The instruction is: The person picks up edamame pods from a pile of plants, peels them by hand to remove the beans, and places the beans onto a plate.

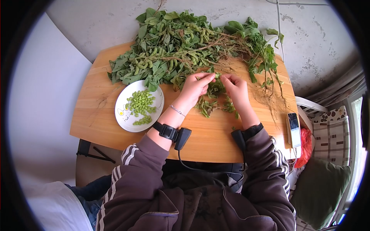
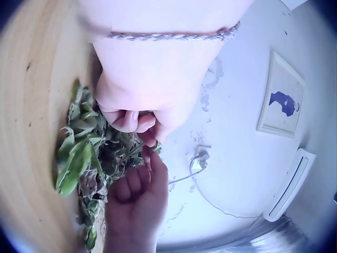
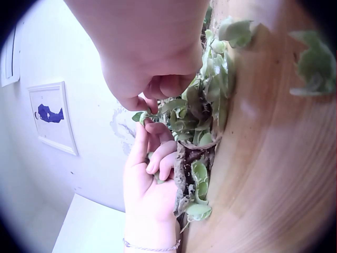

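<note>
Over the table's far half, the left hand (image 1: 194, 88) and right hand (image 1: 236, 91) meet fingertip to fingertip at a small green bean pod (image 1: 217, 76). Both pinch it between thumb and forefinger; the pod (image 3: 142, 117) pokes out between the tips in the right wrist view. The left hand's other fingers curl into its palm, where a bit of green (image 3: 159, 178) shows, mostly hidden. Below the hands lie split pod shells (image 1: 206, 106). A white plate (image 1: 120, 101) holding shelled green beans (image 1: 141, 102) stands left of the left forearm.
Uprooted bean plants (image 1: 165, 50) with leaves, pods and roots heap across the table's far side, trailing down the right. A phone (image 1: 294, 129) with a cable lies at the right edge, beside a red bag (image 1: 305, 144). Another person's white shirt (image 1: 58, 208) shows lower left.
</note>
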The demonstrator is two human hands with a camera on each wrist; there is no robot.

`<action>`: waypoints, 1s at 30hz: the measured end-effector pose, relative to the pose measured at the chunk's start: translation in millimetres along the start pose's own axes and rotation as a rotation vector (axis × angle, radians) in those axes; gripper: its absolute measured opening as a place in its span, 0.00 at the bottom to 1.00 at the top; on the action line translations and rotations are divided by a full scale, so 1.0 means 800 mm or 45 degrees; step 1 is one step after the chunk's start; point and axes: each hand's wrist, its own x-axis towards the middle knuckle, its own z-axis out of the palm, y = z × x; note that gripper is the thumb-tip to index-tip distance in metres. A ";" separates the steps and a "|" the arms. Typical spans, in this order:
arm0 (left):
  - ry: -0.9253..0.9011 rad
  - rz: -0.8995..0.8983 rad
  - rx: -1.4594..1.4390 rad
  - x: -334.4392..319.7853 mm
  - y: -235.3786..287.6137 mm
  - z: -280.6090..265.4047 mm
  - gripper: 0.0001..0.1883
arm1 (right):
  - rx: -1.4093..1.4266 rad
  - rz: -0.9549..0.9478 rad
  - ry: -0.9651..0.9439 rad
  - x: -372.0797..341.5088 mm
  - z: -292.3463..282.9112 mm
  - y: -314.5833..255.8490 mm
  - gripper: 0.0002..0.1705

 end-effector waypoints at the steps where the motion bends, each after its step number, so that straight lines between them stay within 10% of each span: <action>1: 0.009 -0.007 -0.003 0.000 0.000 0.001 0.13 | 0.120 0.045 0.001 0.000 -0.001 0.000 0.12; 9: 0.107 0.058 -0.021 -0.001 0.006 0.002 0.09 | 1.172 0.342 -0.191 0.012 -0.017 0.013 0.10; 30: 0.015 0.018 0.320 -0.008 0.009 0.014 0.17 | 0.302 0.050 -0.064 0.004 -0.003 0.000 0.13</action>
